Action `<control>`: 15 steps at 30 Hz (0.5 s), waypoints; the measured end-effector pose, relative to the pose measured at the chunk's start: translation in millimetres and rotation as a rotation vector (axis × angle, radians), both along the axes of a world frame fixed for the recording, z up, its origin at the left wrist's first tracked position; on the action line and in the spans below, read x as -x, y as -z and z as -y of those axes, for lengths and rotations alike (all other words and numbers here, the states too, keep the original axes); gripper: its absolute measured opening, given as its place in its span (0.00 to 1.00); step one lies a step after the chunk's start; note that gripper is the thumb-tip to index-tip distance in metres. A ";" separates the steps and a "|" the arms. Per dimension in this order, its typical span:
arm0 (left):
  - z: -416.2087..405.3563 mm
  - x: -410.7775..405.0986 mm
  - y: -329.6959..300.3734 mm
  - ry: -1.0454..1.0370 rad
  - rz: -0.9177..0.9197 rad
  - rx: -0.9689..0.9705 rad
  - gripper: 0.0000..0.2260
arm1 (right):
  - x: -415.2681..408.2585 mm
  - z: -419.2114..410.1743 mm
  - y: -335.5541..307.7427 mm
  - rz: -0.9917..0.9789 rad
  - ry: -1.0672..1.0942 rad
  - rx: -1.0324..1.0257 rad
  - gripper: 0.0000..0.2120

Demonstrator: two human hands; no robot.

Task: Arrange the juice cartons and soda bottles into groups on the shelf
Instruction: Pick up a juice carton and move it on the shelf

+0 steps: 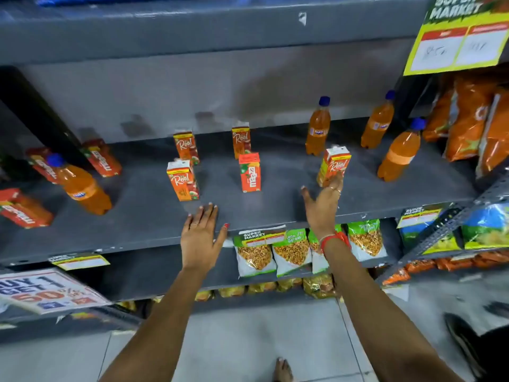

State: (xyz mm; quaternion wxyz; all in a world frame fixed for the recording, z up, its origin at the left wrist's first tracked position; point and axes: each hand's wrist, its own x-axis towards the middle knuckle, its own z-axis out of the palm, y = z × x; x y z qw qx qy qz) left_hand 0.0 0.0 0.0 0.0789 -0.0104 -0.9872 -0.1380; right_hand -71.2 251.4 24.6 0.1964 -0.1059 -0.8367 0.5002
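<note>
Right of centre in the frame, the right hand is reaching with fingers spread, not yet gripping, toward a Real juice carton stranded among Fanta bottles, while the left hand is resting open on the shelf edge, probably for balance.

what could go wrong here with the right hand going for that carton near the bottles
1. The right hand is open with fingertips at the base of a Real carton; a push that low could topple this tall, narrow carton.
2. A Fanta bottle stands just behind that carton, so a tipped carton might knock it over.
3. The left hand rests flat at the shelf edge, near another Real carton it could bump.
</note>
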 end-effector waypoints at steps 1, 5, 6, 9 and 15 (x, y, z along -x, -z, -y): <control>1.0 0.0 1.6 -0.002 -0.021 -0.006 0.35 | 5.6 -2.8 0.4 -0.015 0.041 0.058 0.42; 1.0 3.0 7.3 -0.040 -0.104 0.008 0.33 | 27.2 -15.3 -3.1 -0.005 0.157 0.129 0.42; -0.2 3.2 7.4 -0.045 -0.106 0.011 0.32 | 31.0 -17.7 -1.8 -0.015 0.162 0.135 0.40; -1.2 4.3 9.2 -0.065 -0.135 0.004 0.30 | 42.0 -24.7 1.3 -0.038 0.200 0.155 0.28; -2.2 4.8 12.4 -0.087 -0.152 0.015 0.25 | 39.5 -14.4 3.7 -0.002 0.089 0.186 0.23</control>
